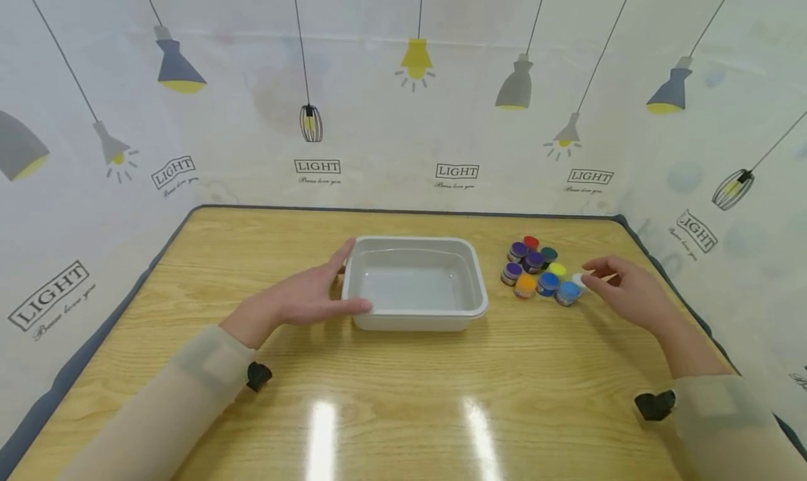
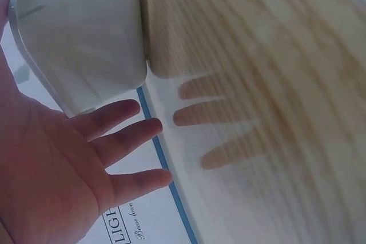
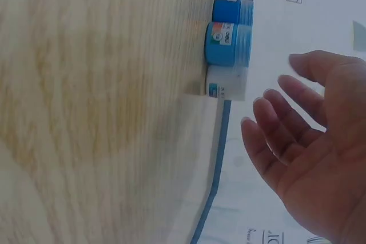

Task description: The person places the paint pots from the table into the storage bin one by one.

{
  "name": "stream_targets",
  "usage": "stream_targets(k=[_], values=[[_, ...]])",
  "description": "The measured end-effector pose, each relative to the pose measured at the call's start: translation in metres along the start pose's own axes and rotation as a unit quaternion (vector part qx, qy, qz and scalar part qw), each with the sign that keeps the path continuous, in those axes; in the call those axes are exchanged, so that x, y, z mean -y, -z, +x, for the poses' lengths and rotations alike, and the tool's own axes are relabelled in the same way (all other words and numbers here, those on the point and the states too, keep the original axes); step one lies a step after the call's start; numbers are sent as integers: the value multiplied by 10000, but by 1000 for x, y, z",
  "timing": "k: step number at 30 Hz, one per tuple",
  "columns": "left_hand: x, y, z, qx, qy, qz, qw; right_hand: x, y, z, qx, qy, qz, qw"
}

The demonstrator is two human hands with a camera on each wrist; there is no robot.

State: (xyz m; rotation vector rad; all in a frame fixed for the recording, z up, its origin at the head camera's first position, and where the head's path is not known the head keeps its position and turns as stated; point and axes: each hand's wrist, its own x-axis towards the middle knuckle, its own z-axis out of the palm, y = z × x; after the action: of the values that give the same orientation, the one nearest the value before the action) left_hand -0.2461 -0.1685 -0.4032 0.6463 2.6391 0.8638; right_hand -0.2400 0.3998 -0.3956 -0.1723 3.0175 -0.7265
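Note:
Around the left end of a white plastic tub (image 1: 416,323) is my left hand (image 1: 302,300), thumb along the near rim and index finger by the far left corner. The left wrist view shows this hand's (image 2: 57,164) other fingers straight and spread beside the tub wall (image 2: 86,38). No contents show in the tub. On the right, my right hand (image 1: 630,293) hovers with loosely bent fingers beside a white paint jar (image 1: 579,281). In the right wrist view a gap separates its fingers from that jar (image 3: 227,84). A light blue jar (image 1: 567,293) stands against the white one.
Several more small paint jars stand in a cluster right of the tub: orange (image 1: 525,286), blue (image 1: 548,284), yellow (image 1: 557,270), purple (image 1: 512,274), red (image 1: 531,243) and dark green (image 1: 549,257). The wooden table (image 1: 403,390) ends at a lamp-printed cloth backdrop (image 1: 378,152).

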Motion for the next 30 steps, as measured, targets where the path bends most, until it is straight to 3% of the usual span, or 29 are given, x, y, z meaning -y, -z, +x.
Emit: stream_targets(k=[9, 30], values=[[1, -1, 1, 72, -25, -169, 9998, -23, -4, 7, 731, -149, 286, 9968], [1, 0, 0, 205, 107, -148, 9996, -34, -14, 13, 568, -399, 516, 9963]])
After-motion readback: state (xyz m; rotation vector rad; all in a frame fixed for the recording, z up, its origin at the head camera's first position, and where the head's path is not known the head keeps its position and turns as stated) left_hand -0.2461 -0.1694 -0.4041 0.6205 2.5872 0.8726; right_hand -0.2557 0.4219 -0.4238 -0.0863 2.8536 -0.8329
